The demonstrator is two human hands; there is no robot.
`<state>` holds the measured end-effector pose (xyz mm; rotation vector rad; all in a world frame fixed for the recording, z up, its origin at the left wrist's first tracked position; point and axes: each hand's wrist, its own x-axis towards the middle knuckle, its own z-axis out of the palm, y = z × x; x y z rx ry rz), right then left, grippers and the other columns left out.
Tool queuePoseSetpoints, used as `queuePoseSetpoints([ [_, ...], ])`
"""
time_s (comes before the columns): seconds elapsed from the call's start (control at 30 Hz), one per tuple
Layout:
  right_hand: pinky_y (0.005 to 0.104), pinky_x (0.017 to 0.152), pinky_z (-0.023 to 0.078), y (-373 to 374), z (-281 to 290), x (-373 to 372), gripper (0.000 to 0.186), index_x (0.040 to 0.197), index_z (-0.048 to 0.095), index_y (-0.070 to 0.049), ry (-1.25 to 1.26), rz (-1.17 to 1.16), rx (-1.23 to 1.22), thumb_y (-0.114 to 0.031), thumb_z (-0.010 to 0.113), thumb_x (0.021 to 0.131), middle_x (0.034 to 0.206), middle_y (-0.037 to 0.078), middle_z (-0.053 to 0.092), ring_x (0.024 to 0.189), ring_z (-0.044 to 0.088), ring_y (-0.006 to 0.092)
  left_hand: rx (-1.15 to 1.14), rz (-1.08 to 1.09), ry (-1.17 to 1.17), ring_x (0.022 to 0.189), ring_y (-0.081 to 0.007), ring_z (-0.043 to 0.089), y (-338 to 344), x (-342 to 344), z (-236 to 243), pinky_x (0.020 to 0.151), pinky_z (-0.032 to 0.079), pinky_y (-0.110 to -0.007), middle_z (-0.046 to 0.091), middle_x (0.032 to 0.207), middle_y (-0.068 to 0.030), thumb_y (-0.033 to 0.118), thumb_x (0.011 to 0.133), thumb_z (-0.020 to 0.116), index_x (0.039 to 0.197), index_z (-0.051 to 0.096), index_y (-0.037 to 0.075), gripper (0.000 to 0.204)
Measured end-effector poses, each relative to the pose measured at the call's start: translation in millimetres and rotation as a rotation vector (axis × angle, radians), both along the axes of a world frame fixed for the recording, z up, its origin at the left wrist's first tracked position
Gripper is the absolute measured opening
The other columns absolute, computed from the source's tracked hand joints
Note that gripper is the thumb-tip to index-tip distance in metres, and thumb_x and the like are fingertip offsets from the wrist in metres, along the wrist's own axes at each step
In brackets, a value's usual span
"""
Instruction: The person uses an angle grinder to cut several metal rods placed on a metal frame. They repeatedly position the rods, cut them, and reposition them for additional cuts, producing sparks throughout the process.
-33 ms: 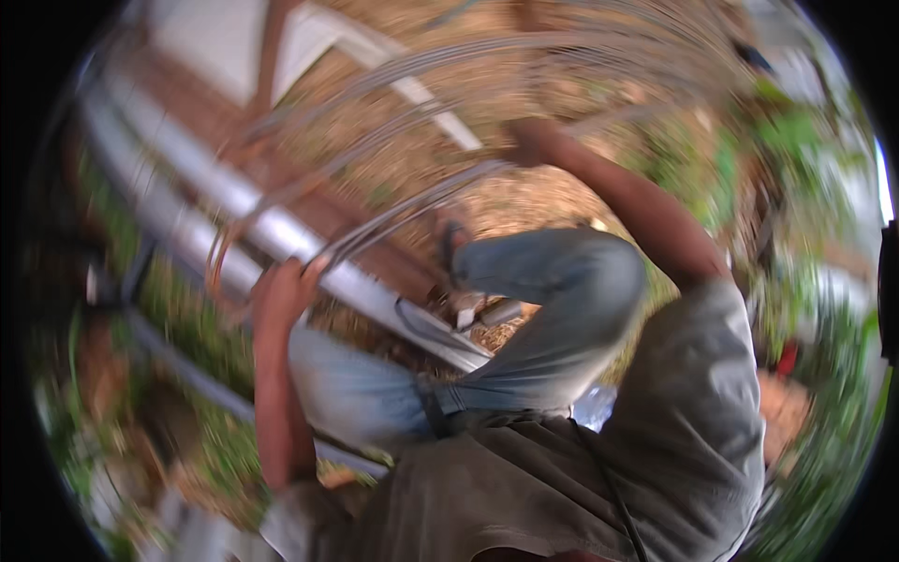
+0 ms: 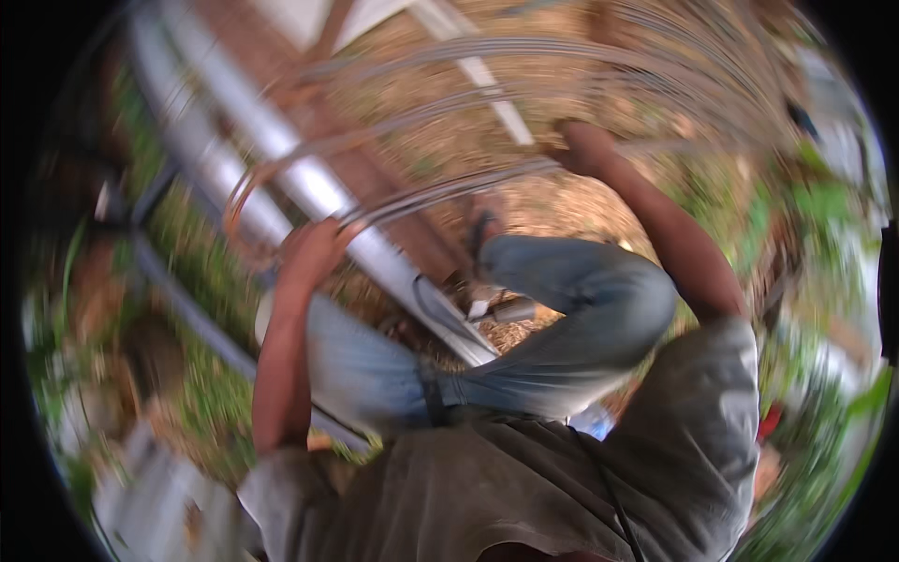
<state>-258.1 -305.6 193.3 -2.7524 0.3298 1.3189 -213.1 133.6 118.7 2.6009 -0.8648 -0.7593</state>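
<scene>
A bundle of long, thin metal rods [image 2: 459, 190] stretches across in front of me, blurred by motion. My left hand [image 2: 314, 248] is closed round its near left end, beside a silvery metal rail. Farther up and to the right, my right hand [image 2: 585, 148] grips the same bundle, its fingers smeared and partly hidden. More rods [image 2: 487, 47] curve beyond my hands and fan out toward the upper right. Their rust-coloured looped ends [image 2: 242, 201] hang near the left hand. Below the bundle are my bent legs in blue jeans [image 2: 581, 281].
Two shiny metal rails [image 2: 323, 187] and a brown beam [image 2: 379, 173] run diagonally at the left. A dark curved tube [image 2: 192, 314] lies outside them. A pale strip [image 2: 508, 120] lies on the straw-covered ground. Near my foot is a small grey cylinder [image 2: 513, 311]. Green plants [image 2: 819, 459] border the right.
The whole scene has shifted in the picture as the head view turned; rails and rods sit farther right. Both hands keep their hold on the rods.
</scene>
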Motion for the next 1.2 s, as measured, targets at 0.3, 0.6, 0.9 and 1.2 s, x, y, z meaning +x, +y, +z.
queuePoseSetpoints([
  [0.3, 0.0453, 0.086, 0.053, 107.0, -99.0, -9.8, 0.04, 0.126, 0.056, -0.003, -0.32, 0.408, 0.635, -0.035, 0.055, 0.101, 0.115, 0.021, 0.063, 0.103, 0.063, 0.0387, 0.029, 0.105, 0.037, 0.07, -0.0384, 0.068, -3.3, -14.0, -45.9, 0.066, 0.052, -0.049, 0.067, 0.068, -0.018, 0.073, 0.088, 0.048, 0.082, 0.073, 0.006, 0.071],
  [0.6, 0.0457, 0.099, 0.049, 66.8, -134.8, -27.1, 0.04, 0.131, 0.057, -0.006, -0.452, 0.487, 0.281, -0.022, 0.06, 0.095, 0.136, 0.02, 0.05, 0.118, 0.054, 0.0394, 0.112, 0.181, -0.066, 0.122, -0.0366, 0.053, -18.1, -38.8, -59.3, 0.104, 0.041, -0.05, 0.055, 0.128, -0.0203, 0.042, 0.095, 0.062, 0.124, 0.065, 0.003, 0.049],
  [0.9, 0.0434, 0.094, 0.052, 17.7, -140.1, -64.0, 0.054, 0.139, 0.053, -0.007, -0.598, 0.17, 0.383, -0.028, 0.069, 0.091, 0.126, 0.021, 0.061, 0.112, 0.061, 0.0389, -0.187, 0.532, 0.222, 0.106, -0.0325, 0.065, 21.6, 6.4, -51.5, 0.094, 0.051, -0.045, 0.068, 0.112, -0.0191, 0.038, 0.091, 0.069, 0.126, 0.062, 0.002, 0.051],
  [1.2, 0.0313, 0.092, 0.049, 19.1, -14.0, -175.9, 0.05, 0.132, 0.059, 0.0, -0.805, -1.076, 0.538, -0.036, 0.063, 0.098, 0.11, 0.011, 0.07, 0.104, 0.066, 0.0174, 0.152, -0.16, 0.287, 0.113, -0.0397, 0.063, 37.3, 41.8, -97.0, 0.097, 0.049, -0.045, 0.062, 0.124, -0.0294, 0.05, 0.075, 0.078, 0.127, 0.06, -0.004, 0.076],
])
